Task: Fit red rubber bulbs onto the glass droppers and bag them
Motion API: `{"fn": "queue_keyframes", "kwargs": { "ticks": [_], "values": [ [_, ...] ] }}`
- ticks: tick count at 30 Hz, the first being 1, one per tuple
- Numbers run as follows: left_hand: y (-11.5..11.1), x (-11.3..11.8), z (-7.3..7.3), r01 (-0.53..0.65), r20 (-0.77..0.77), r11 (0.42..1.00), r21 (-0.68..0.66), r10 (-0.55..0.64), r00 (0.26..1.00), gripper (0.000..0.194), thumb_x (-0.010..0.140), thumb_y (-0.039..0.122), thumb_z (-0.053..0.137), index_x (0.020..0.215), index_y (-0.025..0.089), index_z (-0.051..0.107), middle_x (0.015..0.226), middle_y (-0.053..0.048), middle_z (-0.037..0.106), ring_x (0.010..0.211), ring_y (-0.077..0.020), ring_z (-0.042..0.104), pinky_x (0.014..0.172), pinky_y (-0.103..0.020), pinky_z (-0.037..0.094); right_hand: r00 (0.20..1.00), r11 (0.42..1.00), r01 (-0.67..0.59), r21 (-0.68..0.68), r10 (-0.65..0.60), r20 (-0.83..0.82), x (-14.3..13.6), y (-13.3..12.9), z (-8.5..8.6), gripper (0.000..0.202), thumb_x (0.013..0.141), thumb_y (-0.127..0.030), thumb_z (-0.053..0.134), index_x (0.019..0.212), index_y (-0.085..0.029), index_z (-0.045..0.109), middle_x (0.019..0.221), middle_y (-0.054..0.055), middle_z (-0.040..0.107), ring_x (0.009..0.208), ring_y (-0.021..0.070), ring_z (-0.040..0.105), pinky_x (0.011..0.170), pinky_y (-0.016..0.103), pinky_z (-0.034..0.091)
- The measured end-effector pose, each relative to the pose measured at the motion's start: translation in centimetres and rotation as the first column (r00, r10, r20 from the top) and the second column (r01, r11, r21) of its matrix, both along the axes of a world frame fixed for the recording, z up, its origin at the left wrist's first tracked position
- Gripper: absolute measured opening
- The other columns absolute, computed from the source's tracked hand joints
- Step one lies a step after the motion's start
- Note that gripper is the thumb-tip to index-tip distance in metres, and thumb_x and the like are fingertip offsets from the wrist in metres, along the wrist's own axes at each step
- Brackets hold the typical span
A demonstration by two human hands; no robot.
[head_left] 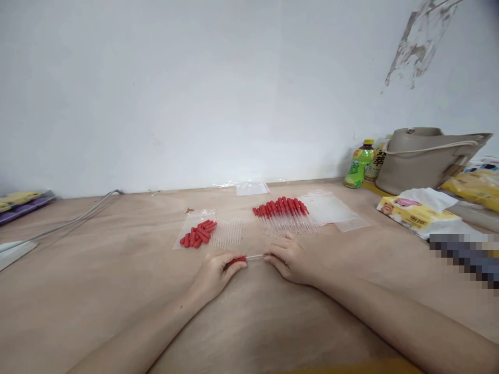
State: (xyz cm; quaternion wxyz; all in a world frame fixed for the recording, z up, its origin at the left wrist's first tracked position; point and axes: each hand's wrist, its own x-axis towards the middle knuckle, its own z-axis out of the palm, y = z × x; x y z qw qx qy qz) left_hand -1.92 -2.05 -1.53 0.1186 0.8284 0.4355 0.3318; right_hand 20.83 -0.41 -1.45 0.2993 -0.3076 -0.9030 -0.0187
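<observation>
Pinched between thumb and fingers of the left hand (220, 271), a red bulb (238, 259). Pinched between thumb and fingers of the right hand (287, 257), the end of a clear tube (255, 256) leading out of that bulb. Together a held dropper, nearly level over a brown-covered table (97, 301); cannot tell whether touching it.

Just beyond the held dropper, slightly left, a row of loose clear tubes (228, 234), side by side. Farther left of the dropper, a flat clear bag (197, 216) with a pile of red bulbs (197, 236) lying on it. Beyond the dropper, to its right, a close rank of red-topped droppers (284, 209), tips toward the near side, next to flat clear bags (331, 208). Well right of the dropper, a yellow tissue box (413, 215) with white tissue (431, 199) rising from the top.

Farthest beyond the dropper, straight ahead by the wall (195, 78), another flat bag (251, 189); far right of it, a green bottle (356, 170), yellow-capped, dark liquid showing at the neck, and a beige handbag (413, 166) with contents hidden.
</observation>
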Motion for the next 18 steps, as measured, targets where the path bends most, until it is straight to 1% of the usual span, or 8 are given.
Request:
{"fn": "queue_keyframes", "kwargs": {
  "ticks": [3, 7, 12, 15, 18],
  "values": [
    [-0.1, 0.0, -0.1, 0.005, 0.03, 0.998, -0.062, -0.004, 1.0, 0.02, 0.079, 0.033, 0.055, 0.089, 0.02, 0.065, 0.08, -0.001, 0.069, 0.068, -0.015, 0.062, 0.062, -0.023, 0.048, 1.0, 0.995, -0.029, 0.1, 0.03, -0.005, -0.3, -0.2, 0.0, 0.019, 0.084, -0.019, 0.039, 0.077, -0.016, 0.057, 0.069, 0.003, 0.059, 0.062, 0.0122, 0.048, 0.066, 0.029, 0.031],
    [-0.3, 0.1, 0.1, 0.019, 0.068, 0.992, -0.124, -0.011, 0.998, 0.019, 0.079, 0.032, 0.055, 0.088, 0.018, 0.065, 0.075, 0.0, 0.068, 0.063, -0.0129, 0.059, 0.058, -0.021, 0.046, 0.997, 0.99, -0.063, 0.123, 0.069, -0.044, -0.7, -0.5, 0.1, 0.019, 0.084, -0.017, 0.038, 0.077, -0.015, 0.056, 0.066, 0.002, 0.058, 0.058, 0.011, 0.046, 0.064, 0.028, 0.029],
    [-0.6, 0.2, 0.5, 0.087, 0.061, 0.981, -0.175, -0.077, 0.995, 0.018, 0.079, 0.03, 0.054, 0.086, 0.017, 0.064, 0.069, 0.0, 0.065, 0.058, -0.0109, 0.056, 0.053, -0.019, 0.044, 0.995, 0.992, -0.096, 0.086, 0.098, -0.02, -0.8, -0.9, 0.5, 0.021, 0.085, -0.017, 0.037, 0.076, -0.015, 0.056, 0.064, 0.001, 0.058, 0.056, 0.0101, 0.044, 0.064, 0.027, 0.027],
    [-0.7, 0.2, 0.5, 0.111, 0.034, 0.983, -0.147, -0.107, 0.994, 0.017, 0.08, 0.029, 0.053, 0.085, 0.016, 0.063, 0.071, -0.001, 0.064, 0.061, -0.0114, 0.056, 0.056, -0.02, 0.043, 0.996, 0.996, -0.084, 0.042, 0.084, 0.021, -0.9, -1.3, 0.9, 0.024, 0.085, -0.018, 0.036, 0.072, -0.015, 0.055, 0.061, 0.001, 0.057, 0.054, 0.0096, 0.042, 0.065, 0.027, 0.026],
    [-0.8, 0.2, 0.4, 0.131, 0.019, 0.986, -0.106, -0.13, 0.991, 0.016, 0.081, 0.028, 0.052, 0.085, 0.016, 0.063, 0.071, -0.001, 0.064, 0.061, -0.0113, 0.055, 0.057, -0.02, 0.043, 0.997, 0.999, -0.037, -0.01, 0.037, 0.062, -1.1, -1.8, 1.4, 0.028, 0.085, -0.02, 0.036, 0.064, -0.015, 0.053, 0.058, 0.0, 0.056, 0.053, 0.0096, 0.041, 0.063, 0.027, 0.023]
  ]
}}
